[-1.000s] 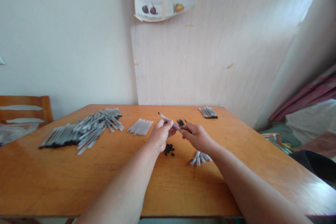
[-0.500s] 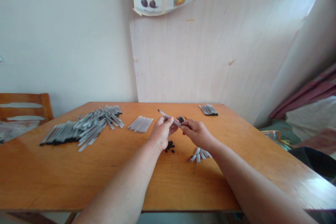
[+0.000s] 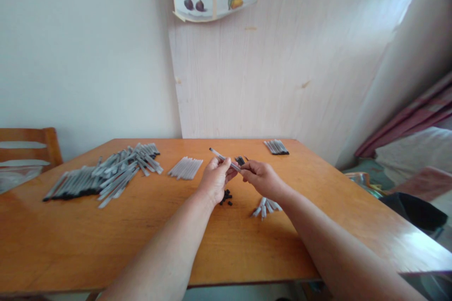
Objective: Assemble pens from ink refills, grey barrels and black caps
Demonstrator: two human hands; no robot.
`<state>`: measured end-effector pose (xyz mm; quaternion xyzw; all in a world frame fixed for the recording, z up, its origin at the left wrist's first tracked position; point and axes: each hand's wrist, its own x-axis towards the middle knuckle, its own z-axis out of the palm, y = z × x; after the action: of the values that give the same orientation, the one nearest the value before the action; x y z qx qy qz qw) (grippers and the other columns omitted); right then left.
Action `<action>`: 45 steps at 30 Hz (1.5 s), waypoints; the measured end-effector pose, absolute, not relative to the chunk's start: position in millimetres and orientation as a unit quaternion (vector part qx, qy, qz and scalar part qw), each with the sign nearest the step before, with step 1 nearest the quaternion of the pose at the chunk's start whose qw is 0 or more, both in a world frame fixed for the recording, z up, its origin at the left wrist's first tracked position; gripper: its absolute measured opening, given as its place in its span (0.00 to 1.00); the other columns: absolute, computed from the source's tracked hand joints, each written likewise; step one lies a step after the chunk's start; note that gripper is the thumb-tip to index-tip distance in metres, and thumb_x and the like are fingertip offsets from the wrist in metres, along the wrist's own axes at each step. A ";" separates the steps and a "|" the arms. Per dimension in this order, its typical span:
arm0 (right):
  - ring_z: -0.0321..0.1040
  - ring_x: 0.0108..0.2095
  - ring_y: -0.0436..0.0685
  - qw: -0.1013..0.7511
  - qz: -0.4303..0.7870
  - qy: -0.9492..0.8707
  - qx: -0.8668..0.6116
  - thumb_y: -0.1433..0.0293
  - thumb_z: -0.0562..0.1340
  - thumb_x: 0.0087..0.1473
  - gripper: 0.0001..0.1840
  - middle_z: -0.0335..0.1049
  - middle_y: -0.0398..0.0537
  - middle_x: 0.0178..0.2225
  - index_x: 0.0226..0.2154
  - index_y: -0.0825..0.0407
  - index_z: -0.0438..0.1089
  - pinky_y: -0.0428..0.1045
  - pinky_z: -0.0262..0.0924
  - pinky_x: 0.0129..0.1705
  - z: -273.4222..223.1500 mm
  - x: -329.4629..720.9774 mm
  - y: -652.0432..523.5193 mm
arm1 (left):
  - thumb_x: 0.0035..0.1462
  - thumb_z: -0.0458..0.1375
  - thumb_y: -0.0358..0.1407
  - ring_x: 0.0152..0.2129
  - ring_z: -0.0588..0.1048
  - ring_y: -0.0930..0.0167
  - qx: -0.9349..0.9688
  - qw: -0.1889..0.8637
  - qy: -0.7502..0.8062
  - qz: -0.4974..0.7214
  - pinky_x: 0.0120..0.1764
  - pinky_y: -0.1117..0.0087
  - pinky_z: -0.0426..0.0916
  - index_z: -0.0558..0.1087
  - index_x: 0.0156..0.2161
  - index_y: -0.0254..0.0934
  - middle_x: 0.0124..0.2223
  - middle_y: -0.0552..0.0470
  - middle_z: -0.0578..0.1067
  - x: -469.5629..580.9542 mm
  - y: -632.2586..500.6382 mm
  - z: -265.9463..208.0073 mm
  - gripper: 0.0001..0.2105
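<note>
My left hand [image 3: 214, 181] is closed around the middle of a slim translucent pen [image 3: 216, 154] with a dark tip at its far end. The fingers of my right hand [image 3: 264, 178] pinch the pen's near end, so both hands hold it slantwise above the table. Small black plugs [image 3: 226, 196] lie in a heap below my left hand. Behind the hands is a little group of thin black pieces [image 3: 240, 160], partly hidden. Several pale pen barrels [image 3: 266, 207] lie fanned out under my right forearm.
On the wooden table [image 3: 148, 235], a large pile of pens [image 3: 123, 167] with black ends spreads at the left. A row of clear barrels [image 3: 185, 168] lies beside it. Another row of pens [image 3: 276, 146] is at the back right. A chair [image 3: 49, 143] stands left, a black bin [image 3: 415, 211] right.
The view has shifted slightly to the right. Both hands keep hold of the same pen in nearly the same pose.
</note>
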<state>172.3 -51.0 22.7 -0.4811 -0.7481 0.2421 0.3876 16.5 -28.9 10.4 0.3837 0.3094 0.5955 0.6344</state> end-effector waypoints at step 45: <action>0.60 0.23 0.47 0.394 0.208 -0.752 -0.487 0.66 0.57 0.54 0.09 0.68 0.41 0.23 0.27 0.53 0.69 0.43 0.50 0.24 2.4 172.3 -33.6 | 0.48 0.63 0.42 0.34 0.75 0.69 0.472 0.566 0.368 0.567 0.40 0.66 0.68 0.68 0.37 0.36 0.36 0.48 0.77 16.8 -25.2 6.8 0.15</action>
<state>172.3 -33.6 2.4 -0.4865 -0.7516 0.2083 0.3938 16.8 -25.2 6.8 0.4718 0.3679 0.5668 0.5664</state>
